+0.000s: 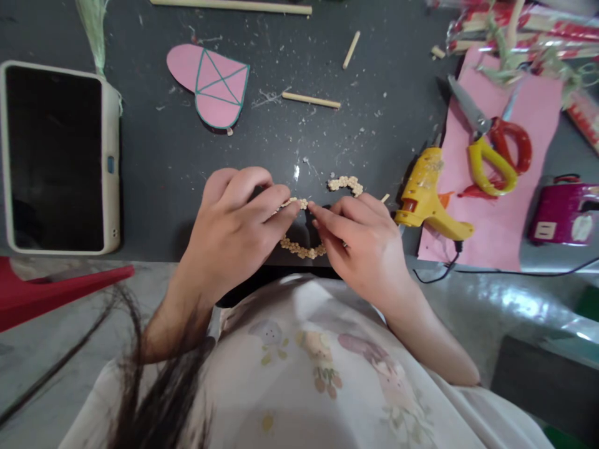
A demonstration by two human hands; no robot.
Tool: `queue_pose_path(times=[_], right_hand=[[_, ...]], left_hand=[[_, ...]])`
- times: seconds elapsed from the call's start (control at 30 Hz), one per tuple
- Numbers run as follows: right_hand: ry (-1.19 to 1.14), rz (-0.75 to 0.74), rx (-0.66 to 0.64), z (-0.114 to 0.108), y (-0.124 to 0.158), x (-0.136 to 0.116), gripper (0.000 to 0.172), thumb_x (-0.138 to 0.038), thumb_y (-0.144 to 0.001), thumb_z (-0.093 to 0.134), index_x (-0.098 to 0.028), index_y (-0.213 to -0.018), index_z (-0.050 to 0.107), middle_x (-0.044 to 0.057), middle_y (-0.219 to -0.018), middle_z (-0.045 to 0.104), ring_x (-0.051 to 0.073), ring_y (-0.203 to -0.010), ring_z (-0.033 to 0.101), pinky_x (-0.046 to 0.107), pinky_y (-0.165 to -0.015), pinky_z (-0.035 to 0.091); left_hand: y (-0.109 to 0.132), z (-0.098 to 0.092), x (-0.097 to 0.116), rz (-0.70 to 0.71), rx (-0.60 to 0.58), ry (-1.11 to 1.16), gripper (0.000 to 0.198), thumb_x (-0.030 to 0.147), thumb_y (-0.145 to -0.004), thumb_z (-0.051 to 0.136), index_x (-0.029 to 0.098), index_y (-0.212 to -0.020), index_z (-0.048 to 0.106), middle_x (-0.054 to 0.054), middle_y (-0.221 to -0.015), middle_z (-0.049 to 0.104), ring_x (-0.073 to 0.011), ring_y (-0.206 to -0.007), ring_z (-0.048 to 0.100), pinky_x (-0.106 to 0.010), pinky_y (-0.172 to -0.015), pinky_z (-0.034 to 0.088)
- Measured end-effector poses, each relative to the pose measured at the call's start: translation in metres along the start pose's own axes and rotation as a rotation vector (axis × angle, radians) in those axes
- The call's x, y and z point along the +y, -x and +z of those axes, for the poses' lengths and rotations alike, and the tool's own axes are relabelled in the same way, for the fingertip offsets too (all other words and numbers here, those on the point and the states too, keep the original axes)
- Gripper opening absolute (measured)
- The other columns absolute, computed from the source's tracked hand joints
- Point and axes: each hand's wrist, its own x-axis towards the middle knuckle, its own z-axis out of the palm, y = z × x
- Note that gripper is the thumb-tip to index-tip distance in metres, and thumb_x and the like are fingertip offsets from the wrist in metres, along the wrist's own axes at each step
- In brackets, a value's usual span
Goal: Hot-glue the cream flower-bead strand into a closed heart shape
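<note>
A curved strip of small tan discs (303,251), like slices cut from thin sticks, lies near the table's front edge between my hands. My left hand (243,218) is closed, its thumb and fingertips pinching the strip's upper part. From the other side my right hand (362,240) meets it with thumb and forefinger, closed on the same strip; its other fingers are curled. Another curved piece of the same discs (346,184) shows just beyond my right knuckles. My fingers hide whether these pieces are joined.
A yellow glue gun (423,193) and scissors (486,137) lie at right on pink paper (526,212). Beyond my hands are a pink heart cutout (210,84) and short wooden sticks (311,100). A tablet (53,159) rests at left, a purple box (564,212) far right.
</note>
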Motion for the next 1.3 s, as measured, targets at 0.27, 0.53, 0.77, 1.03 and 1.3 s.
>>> queue_pose_path(times=[0.27,0.53,0.77,1.03,1.3], right_hand=[[0.081,-0.059,-0.022,0.001,0.0,-0.002,0.03,-0.019,-0.097,0.048,-0.012,-0.116,0.071,0.006,-0.079,0.064,0.021,-0.074,0.044,0.036,-0.067,0.039],[0.111,-0.081,-0.028,-0.001,-0.001,0.0,0.031,-0.018,-0.096,0.048,-0.013,-0.116,0.071,0.007,-0.081,0.065,0.022,-0.077,0.048,0.037,-0.069,0.04],[0.022,0.102,0.182,-0.025,0.001,0.019,0.018,-0.027,-0.095,0.056,-0.023,-0.089,0.073,0.004,-0.075,0.063,0.019,-0.072,0.055,0.035,-0.069,0.043],[0.159,0.043,0.015,-0.034,-0.021,0.044,0.018,-0.025,-0.09,0.061,-0.021,-0.105,0.069,0.009,-0.097,0.063,0.027,-0.095,0.059,0.043,-0.082,0.046],[0.201,-0.018,-0.091,-0.026,-0.033,0.049,0.021,-0.029,-0.094,0.052,-0.021,-0.097,0.071,0.01,-0.096,0.061,0.028,-0.096,0.055,0.043,-0.08,0.046]], left_hand=[[0.0,0.002,0.0,-0.001,0.026,0.009,0.014,0.024,-0.099,0.053,0.026,-0.106,0.065,-0.004,-0.104,0.07,-0.0289,-0.109,0.061,-0.05,-0.092,0.043],[-0.002,-0.001,0.002,-0.037,-0.014,0.019,0.016,0.026,-0.099,0.051,0.026,-0.105,0.066,-0.005,-0.104,0.071,-0.0286,-0.11,0.059,-0.05,-0.093,0.044],[-0.003,0.0,-0.005,0.019,0.055,-0.045,0.013,0.026,-0.095,0.059,0.026,-0.101,0.071,-0.003,-0.103,0.072,-0.0264,-0.102,0.059,-0.046,-0.083,0.044],[-0.005,0.001,-0.009,-0.03,0.067,-0.002,0.016,0.032,-0.096,0.059,0.03,-0.095,0.074,-0.002,-0.098,0.072,-0.0246,-0.099,0.062,-0.044,-0.082,0.045],[-0.01,0.007,-0.007,-0.072,0.043,-0.032,0.017,0.035,-0.092,0.064,0.025,-0.104,0.073,-0.006,-0.104,0.069,-0.0265,-0.106,0.06,-0.043,-0.09,0.046]])
